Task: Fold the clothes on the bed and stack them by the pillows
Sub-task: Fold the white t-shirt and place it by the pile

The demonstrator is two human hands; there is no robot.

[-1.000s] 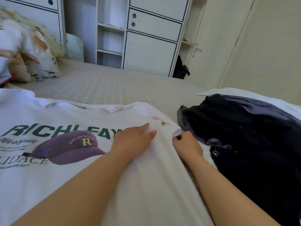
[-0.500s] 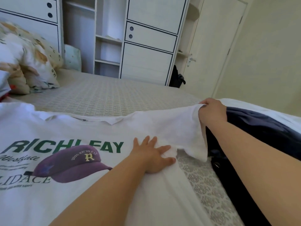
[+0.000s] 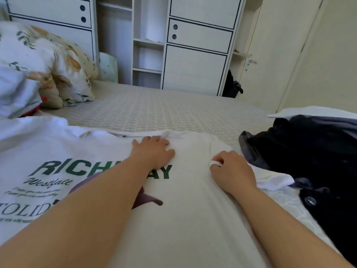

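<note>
At the bed's far left corner your floral pillows (image 3: 48, 60) are heaped against the white wardrobe (image 3: 195, 47), with a pale blue one (image 3: 17, 91) in front of them. The white T-shirt (image 3: 183, 219) lies spread face up across the near part of the bed (image 3: 164, 111), its green lettering and purple cap print toward the left. Your left hand (image 3: 152, 151) rests flat on the shirt just below the neckline, fingers spread and pressing the cloth down. Your right hand (image 3: 231, 171) sits near the shirt's right shoulder, fingers curled and pinching a small fold of the white fabric. The right sleeve trails out beside that wrist. Along the bed's right edge lies a heap of dark clothes (image 3: 309, 157), just beside the sleeve, with a white garment (image 3: 309, 111) behind it.
</note>
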